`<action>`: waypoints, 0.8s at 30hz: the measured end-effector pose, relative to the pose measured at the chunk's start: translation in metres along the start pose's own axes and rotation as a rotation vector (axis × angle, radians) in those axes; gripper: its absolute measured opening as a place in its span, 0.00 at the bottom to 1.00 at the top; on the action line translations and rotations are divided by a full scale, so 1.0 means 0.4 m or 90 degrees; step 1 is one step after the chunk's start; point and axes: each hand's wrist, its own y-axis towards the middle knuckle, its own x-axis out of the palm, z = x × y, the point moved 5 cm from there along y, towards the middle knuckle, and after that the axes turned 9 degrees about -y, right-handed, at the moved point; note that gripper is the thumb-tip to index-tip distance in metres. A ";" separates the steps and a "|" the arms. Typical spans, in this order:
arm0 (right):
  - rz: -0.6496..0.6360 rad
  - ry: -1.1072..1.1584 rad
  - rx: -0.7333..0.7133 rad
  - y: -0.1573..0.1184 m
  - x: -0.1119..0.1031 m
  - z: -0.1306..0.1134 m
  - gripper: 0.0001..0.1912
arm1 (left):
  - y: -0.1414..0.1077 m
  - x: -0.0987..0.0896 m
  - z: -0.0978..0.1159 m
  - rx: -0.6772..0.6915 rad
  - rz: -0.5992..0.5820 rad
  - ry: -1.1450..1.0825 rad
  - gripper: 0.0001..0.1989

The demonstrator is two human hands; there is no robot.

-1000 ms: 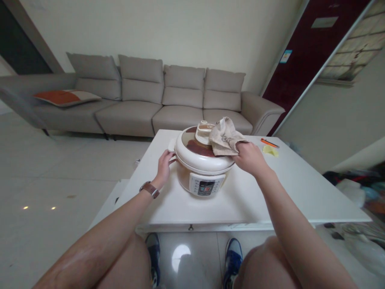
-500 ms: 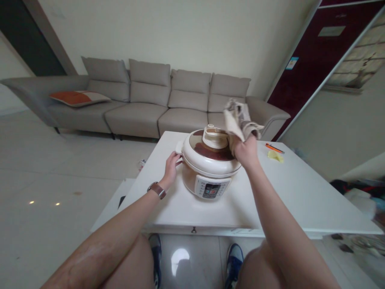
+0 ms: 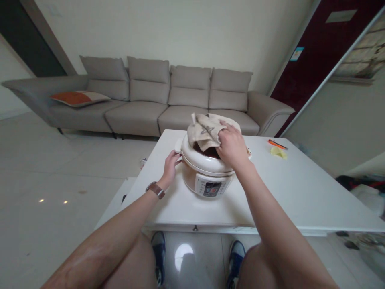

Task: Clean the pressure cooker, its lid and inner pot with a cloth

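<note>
A white electric pressure cooker (image 3: 192, 180) with a button panel stands upright on a white table (image 3: 270, 192). My left hand (image 3: 171, 166) grips the cooker's side handle (image 3: 178, 145), its fingers curled around the edge. Over the lid lies a beige patterned cloth (image 3: 204, 130), which my right hand (image 3: 233, 146) clutches and presses on the lid's top. The lid's knob is hidden beneath the cloth and hand. Part of the lid's dark centre shows below the cloth.
On the table's right side lie an orange utility knife (image 3: 277, 144) and a crumpled yellow scrap (image 3: 278, 152). Behind the table runs a long grey sofa (image 3: 135, 114) with an orange and white cushion (image 3: 76, 98). A drawer knob (image 3: 195, 228) juts from the table's front.
My right hand has swung the cloth left and down, from above the lid's right side onto its top, covering the knob. My left hand stays at the handle.
</note>
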 end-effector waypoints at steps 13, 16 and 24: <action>-0.043 0.140 -0.171 -0.063 -0.019 0.030 0.25 | -0.007 -0.002 0.007 -0.024 -0.007 -0.013 0.15; 0.005 0.186 -0.119 -0.097 -0.005 0.110 0.21 | -0.010 -0.007 0.013 -0.033 -0.022 -0.017 0.17; 0.173 0.249 0.012 -0.258 0.060 0.244 0.21 | -0.020 -0.008 0.018 -0.035 -0.062 -0.023 0.20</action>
